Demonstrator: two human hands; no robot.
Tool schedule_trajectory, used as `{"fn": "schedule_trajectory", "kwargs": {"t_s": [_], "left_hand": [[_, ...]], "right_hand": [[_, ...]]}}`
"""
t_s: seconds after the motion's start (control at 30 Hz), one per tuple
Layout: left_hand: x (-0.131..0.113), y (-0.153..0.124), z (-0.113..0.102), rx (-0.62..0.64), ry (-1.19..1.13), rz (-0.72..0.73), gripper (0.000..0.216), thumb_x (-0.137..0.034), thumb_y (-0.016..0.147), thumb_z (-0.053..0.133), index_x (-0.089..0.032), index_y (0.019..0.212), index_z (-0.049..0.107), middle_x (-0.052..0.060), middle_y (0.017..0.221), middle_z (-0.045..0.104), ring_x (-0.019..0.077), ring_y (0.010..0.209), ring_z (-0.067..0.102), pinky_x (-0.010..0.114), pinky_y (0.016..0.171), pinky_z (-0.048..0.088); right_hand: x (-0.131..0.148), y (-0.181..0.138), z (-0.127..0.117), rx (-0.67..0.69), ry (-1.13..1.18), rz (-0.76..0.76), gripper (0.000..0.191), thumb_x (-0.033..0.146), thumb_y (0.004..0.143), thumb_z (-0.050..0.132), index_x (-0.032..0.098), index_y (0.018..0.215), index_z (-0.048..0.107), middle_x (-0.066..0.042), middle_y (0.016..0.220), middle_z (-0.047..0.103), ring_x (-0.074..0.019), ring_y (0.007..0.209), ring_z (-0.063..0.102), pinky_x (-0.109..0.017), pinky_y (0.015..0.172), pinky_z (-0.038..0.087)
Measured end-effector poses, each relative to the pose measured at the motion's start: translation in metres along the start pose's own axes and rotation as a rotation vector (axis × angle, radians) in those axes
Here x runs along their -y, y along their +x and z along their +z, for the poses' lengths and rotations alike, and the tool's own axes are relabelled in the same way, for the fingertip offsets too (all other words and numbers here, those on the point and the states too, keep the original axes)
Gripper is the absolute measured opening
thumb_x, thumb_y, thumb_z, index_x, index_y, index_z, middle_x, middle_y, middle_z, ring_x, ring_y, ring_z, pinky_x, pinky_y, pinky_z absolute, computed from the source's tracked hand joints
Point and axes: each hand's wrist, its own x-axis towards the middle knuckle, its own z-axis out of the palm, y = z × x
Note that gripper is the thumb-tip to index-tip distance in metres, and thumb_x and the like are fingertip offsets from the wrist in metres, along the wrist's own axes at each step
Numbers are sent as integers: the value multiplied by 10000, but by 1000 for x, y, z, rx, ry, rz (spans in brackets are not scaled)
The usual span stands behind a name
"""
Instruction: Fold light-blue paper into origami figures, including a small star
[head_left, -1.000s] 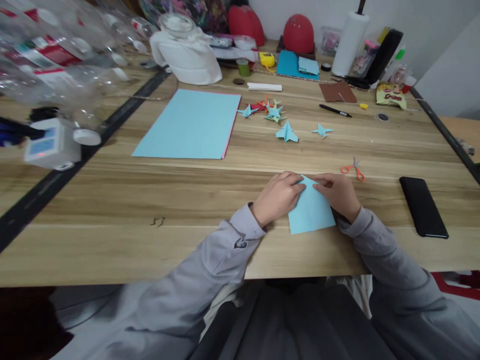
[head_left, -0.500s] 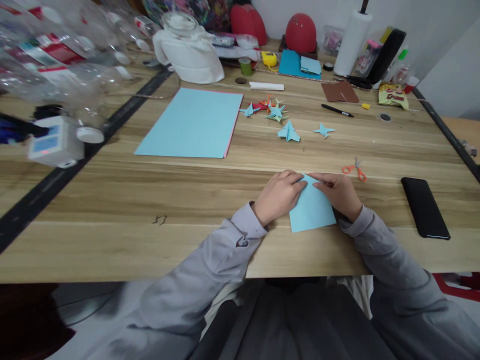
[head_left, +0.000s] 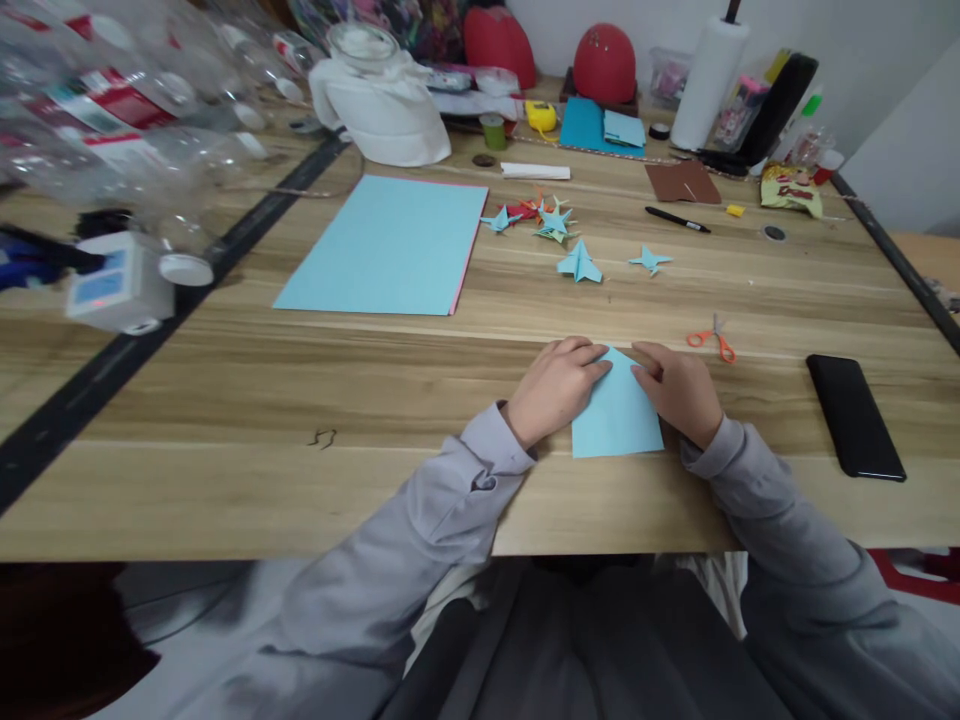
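A light blue sheet of paper [head_left: 618, 415] lies near the table's front edge; its top narrows to a folded-looking point. My left hand [head_left: 556, 388] is closed on its upper left side, fingertips pressing near the point. At the upper right edge my right hand [head_left: 679, 388] has its thumb and forefinger on the paper, the other fingers curled under. Beyond the hands rest a blue folded paper plane [head_left: 580, 262] and a smaller blue folded figure [head_left: 651, 260]. Several more folded figures in blue, red and orange make a small pile [head_left: 553, 218] behind them.
Orange-handled scissors [head_left: 714, 340] and a black phone [head_left: 855, 415] lie to the right. Large blue sheets [head_left: 390, 245] are at the left, near a white device [head_left: 124, 282] and several plastic bottles [head_left: 135, 100]. A black pen [head_left: 677, 220] lies farther back.
The blue paper has turned slightly, its lower edge shifting left. My right hand's fingertips have moved a little right along its edge, while my left hand stays nearly in place.
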Motion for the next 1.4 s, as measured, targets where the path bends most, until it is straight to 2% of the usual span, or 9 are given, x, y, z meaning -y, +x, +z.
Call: {"fn": "schedule_trajectory", "kwargs": {"t_s": [0.2, 0.37, 0.53, 0.73, 0.9, 1.0, 1.17, 1.3, 1.4], "left_hand": [[0, -1, -1, 19, 8, 3, 330, -169, 949, 489, -233, 1165, 730, 101, 1313, 656, 293, 1188, 574, 466, 947, 495], [-1, 0, 1, 4, 16, 0, 317, -170, 945, 495, -215, 1152, 731, 101, 1301, 663, 288, 1179, 574, 467, 949, 495], [-6, 1, 0, -10, 30, -14, 313, -138, 928, 486, -147, 1152, 703, 109, 1292, 667, 286, 1168, 566, 463, 945, 496], [-11, 2, -4, 9, 57, -17, 283, -156, 921, 500, -144, 1123, 698, 105, 1280, 668, 291, 1157, 563, 461, 933, 490], [-13, 2, -3, 6, 44, -46, 278, -178, 935, 489, -159, 1120, 696, 96, 1263, 674, 285, 1151, 564, 450, 926, 481], [-12, 3, -3, 4, 27, -54, 292, -192, 947, 468, -164, 1141, 685, 98, 1265, 672, 280, 1146, 562, 446, 922, 474], [-12, 3, -2, 7, -16, -88, 395, -185, 955, 448, -132, 1325, 574, 117, 1233, 684, 278, 1150, 556, 437, 932, 470], [-10, 1, 1, 5, 2, -55, 378, -207, 959, 457, -183, 1307, 604, 105, 1290, 656, 287, 1171, 543, 453, 942, 465], [-9, 0, 3, -16, 3, -53, 389, -206, 966, 443, -196, 1321, 601, 109, 1315, 641, 282, 1182, 536, 455, 952, 462]], "right_hand": [[8, -1, 5, -18, -40, 90, 419, 247, 844, 613, 186, 1257, 642, -59, 839, 751, -264, 785, 690, -364, 705, 500], [8, -3, 10, -99, -61, -81, 478, 147, 845, 559, 162, 1323, 580, -82, 935, 755, -252, 864, 686, -349, 735, 508], [8, -8, 13, -200, -139, -237, 445, 125, 870, 506, 150, 1307, 586, -83, 899, 751, -243, 871, 683, -338, 750, 503], [13, -13, 18, -306, -156, -259, 409, 144, 922, 454, 174, 1314, 570, -70, 884, 747, -217, 784, 671, -333, 692, 480], [17, -17, 24, -358, -115, -262, 380, 174, 925, 478, 168, 1293, 571, -69, 876, 753, -224, 801, 680, -352, 729, 484], [17, -19, 25, -370, -84, -293, 399, 185, 918, 487, 179, 1311, 556, -68, 915, 759, -225, 815, 688, -351, 744, 503], [18, -22, 24, -338, -59, -322, 423, 192, 903, 510, 179, 1324, 548, -74, 934, 761, -230, 837, 699, -350, 763, 526], [20, -24, 21, -317, 9, -313, 395, 241, 883, 558, 162, 1268, 596, -87, 942, 767, -239, 858, 711, -359, 786, 545], [19, -22, 18, -300, 103, -247, 315, 235, 885, 545, 169, 1168, 665, -84, 953, 775, -233, 867, 722, -360, 805, 558]]}}
